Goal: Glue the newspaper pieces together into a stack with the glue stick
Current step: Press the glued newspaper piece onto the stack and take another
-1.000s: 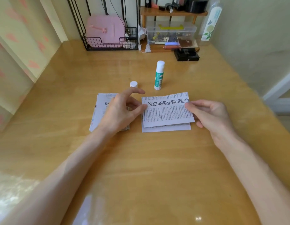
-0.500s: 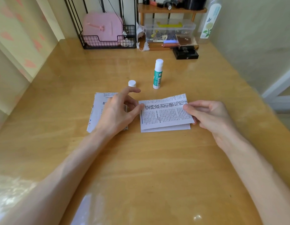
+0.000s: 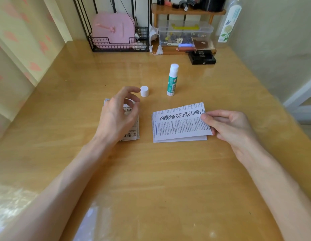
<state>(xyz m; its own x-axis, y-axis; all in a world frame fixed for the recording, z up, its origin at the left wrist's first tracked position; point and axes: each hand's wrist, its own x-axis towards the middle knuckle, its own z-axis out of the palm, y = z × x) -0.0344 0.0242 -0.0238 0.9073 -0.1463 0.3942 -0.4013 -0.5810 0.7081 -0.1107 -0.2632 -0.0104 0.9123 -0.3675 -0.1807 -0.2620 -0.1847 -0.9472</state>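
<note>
The right hand (image 3: 233, 129) pinched the right edge of the top newspaper piece (image 3: 179, 124), which lay a little turned on the piece below (image 3: 179, 140). The left hand (image 3: 116, 119), with fingers loosely curled, was over another pile of pieces (image 3: 132, 134), its forefinger near the white cap (image 3: 144, 91). The glue stick (image 3: 172, 80) stood upright on the table (image 3: 160, 171).

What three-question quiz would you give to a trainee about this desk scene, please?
1. True or false: the white cap stands on the desk, apart from the upright glue stick.
2. Fill in: the left hand, above the other newspaper pile, holds ____.
3. Which one pinches the top newspaper piece? A. left hand B. right hand C. neither
Key: 1 true; 2 nothing; 3 B.
</note>
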